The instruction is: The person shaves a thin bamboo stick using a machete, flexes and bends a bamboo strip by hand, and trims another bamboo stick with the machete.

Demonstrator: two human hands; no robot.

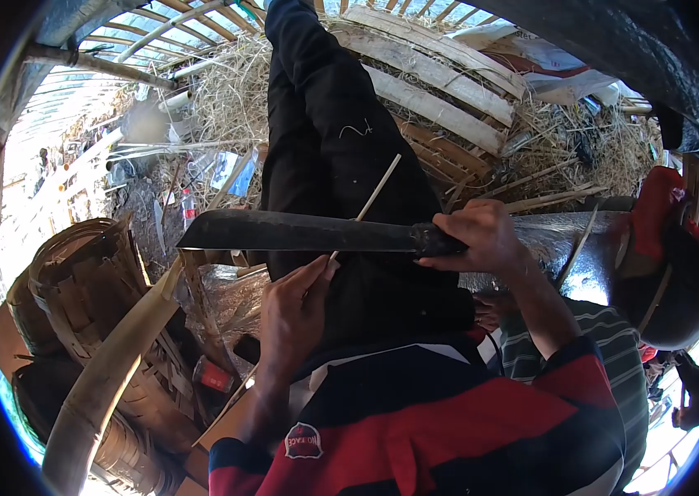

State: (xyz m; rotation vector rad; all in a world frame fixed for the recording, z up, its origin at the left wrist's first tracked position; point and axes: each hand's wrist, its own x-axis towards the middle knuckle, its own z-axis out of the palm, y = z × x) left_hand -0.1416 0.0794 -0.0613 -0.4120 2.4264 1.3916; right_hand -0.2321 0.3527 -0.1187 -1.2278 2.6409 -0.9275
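Note:
My right hand [482, 236] is wrapped round the handle of a machete [292, 231]. Its dark, broad blade lies level across my lap, tip pointing left. My left hand [293, 307] pinches a thin bamboo stick [380, 186] between thumb and fingers, just below the blade. The stick slants up and to the right, its middle hidden by the machete, which crosses over it. Whether the edge touches the stick I cannot tell. Under both hands are my legs [316, 107] in black trousers, stretched forward.
Woven bamboo baskets [85, 281] and a thick bamboo piece [114, 372] stand at my left. A person in a striped shirt [589, 347] is close at my right. Wooden slats [440, 91], straw [242, 83] and a plastic bottle [188, 207] lie ahead.

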